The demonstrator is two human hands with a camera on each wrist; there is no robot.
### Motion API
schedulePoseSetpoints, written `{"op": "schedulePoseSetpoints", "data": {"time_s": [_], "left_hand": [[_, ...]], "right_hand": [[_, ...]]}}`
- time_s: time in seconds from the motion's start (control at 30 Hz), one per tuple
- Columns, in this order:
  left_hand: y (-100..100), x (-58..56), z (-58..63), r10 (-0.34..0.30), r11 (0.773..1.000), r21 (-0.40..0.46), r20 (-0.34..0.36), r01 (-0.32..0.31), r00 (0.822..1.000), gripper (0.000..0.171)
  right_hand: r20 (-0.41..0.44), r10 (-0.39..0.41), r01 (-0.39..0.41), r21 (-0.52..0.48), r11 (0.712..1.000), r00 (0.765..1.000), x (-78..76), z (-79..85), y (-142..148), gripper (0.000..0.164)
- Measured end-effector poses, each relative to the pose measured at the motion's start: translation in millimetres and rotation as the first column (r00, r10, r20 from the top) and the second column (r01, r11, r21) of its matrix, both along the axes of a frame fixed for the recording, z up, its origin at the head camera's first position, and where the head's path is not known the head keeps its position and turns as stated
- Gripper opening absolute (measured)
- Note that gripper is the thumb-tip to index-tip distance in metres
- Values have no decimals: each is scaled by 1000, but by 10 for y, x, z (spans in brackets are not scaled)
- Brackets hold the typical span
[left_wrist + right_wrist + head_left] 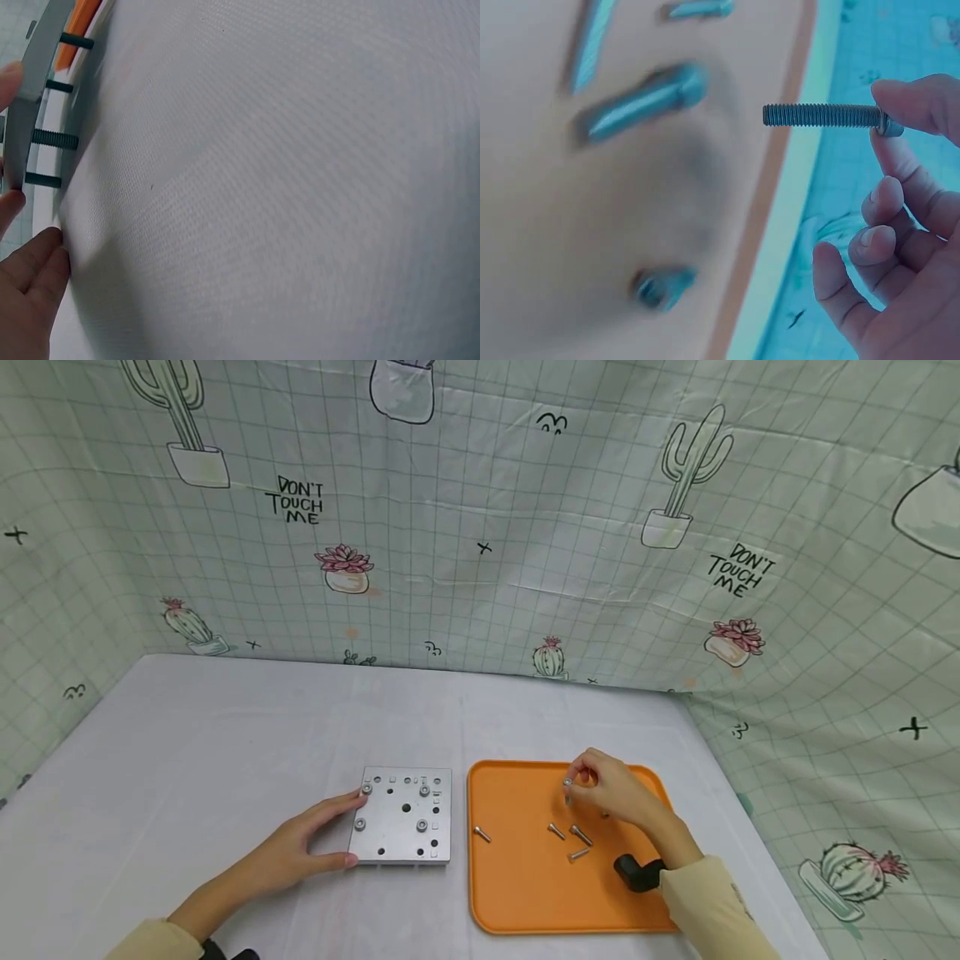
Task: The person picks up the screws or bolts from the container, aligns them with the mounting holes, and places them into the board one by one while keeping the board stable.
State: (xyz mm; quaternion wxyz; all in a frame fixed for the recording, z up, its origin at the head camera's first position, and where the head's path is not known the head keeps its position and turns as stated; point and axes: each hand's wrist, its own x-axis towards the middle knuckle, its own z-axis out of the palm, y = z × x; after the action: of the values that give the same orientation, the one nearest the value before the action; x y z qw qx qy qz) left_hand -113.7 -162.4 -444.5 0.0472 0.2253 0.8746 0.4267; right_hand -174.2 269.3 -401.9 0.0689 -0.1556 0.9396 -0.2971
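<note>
A silver metal plate [393, 839] with several holes stands on the white table, socket head bolts [422, 826] set into its top. Their threaded ends [56, 139] stick out below it in the left wrist view. My left hand [296, 847] holds the plate's left side between thumb and forefinger, the other fingertips resting near the tabletop. Over the orange tray [517, 893], my right hand [615, 789] pinches a socket head bolt [821, 115] by its head between thumb and forefinger. The bolt's threaded end points down toward the tray.
Several loose bolts [580, 835] lie on the tray, one bolt [482, 834] near its left rim. The tray stands just right of the plate. A patterned cloth [450, 527] hangs behind the white table [225, 735].
</note>
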Motion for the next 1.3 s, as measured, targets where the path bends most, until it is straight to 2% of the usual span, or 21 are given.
{"op": "schedulePoseSetpoints", "data": {"time_s": [0.2,0.47,0.7,0.97,1.3], "left_hand": [[17,1,27,-14,1000,7,-28,14,1000,63],[12,-15,9,-14,999,-32,-23,13,1000,64],[16,-26,19,-12,999,-54,-27,11,1000,65],[2,-25,31,-7,998,-62,-43,4,999,65],[1,2,28,16,997,-70,-11,-17,1000,66]], "right_hand": [[-14,48,-49,-41,998,999,-51,108,-230,13],[-78,121,-127,-70,989,990,-126,247,-590,13],[-82,129,-139,-126,982,988,-177,303,-880,14],[-96,108,-122,-159,980,989,-206,261,-1154,14],[-98,78,-96,-197,976,992,-198,97,-1428,13]]}}
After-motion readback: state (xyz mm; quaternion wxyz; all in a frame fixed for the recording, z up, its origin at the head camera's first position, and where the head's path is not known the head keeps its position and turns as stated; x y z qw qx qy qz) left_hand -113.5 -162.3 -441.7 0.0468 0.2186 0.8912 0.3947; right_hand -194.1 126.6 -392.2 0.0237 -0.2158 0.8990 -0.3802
